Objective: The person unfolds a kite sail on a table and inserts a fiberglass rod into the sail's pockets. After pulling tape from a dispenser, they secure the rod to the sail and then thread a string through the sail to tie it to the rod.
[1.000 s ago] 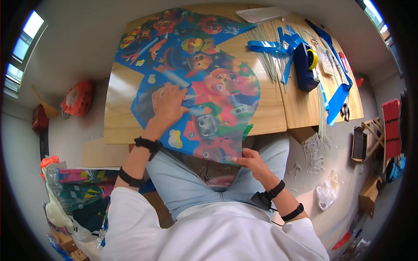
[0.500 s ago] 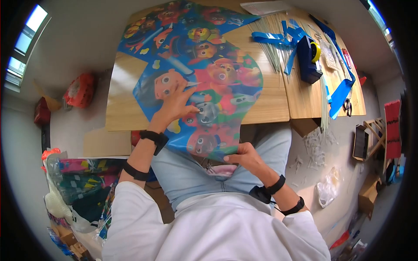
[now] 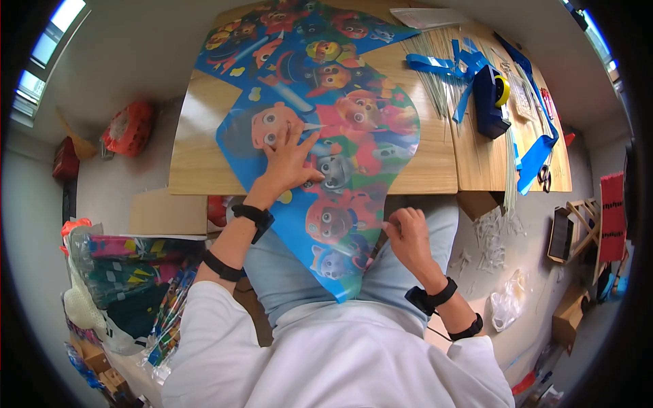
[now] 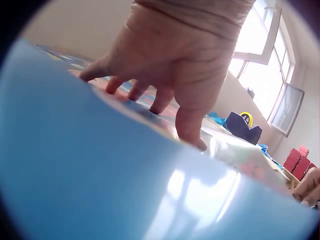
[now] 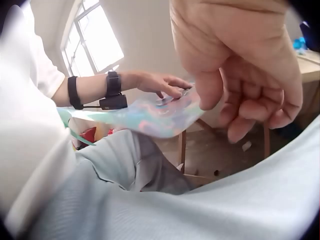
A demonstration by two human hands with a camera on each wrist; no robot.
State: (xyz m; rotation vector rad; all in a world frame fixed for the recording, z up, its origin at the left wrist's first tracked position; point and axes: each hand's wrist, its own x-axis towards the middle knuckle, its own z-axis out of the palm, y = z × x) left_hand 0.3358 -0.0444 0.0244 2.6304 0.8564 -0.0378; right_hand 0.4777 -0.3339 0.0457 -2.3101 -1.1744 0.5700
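Observation:
A large glossy sheet point(image 3: 367, 160) printed with cartoon characters on blue lies across the wooden table point(image 3: 204, 160). Its pointed lower end hangs over the front edge, down to the person's lap. The left hand point(image 3: 289, 163) rests on the sheet with fingers spread; in the left wrist view, the fingertips point(image 4: 157, 107) touch the print and the sheet bulges up in front. By the sheet's right edge hovers the right hand point(image 3: 408, 238), its fingers loosely curled around nothing. The right wrist view shows the right thumb point(image 5: 207, 92) close to the sheet's edge point(image 5: 175, 122).
Right on the table are a tape dispenser point(image 3: 488, 102) with yellow tape, blue ribbon strips point(image 3: 435, 64), thin pale sticks point(image 3: 432, 88) and scissors point(image 3: 544, 178). Plastic-wrapped colourful goods point(image 3: 129, 272) lie at the left. On the floor are white scraps point(image 3: 490, 234) and a plastic bag point(image 3: 509, 299).
The right hand has let go of the sheet's lower edge and moved slightly up and right. The sheet's lower point now lies unfolded toward the lap. The left hand stays on the sheet, fingers spread wider.

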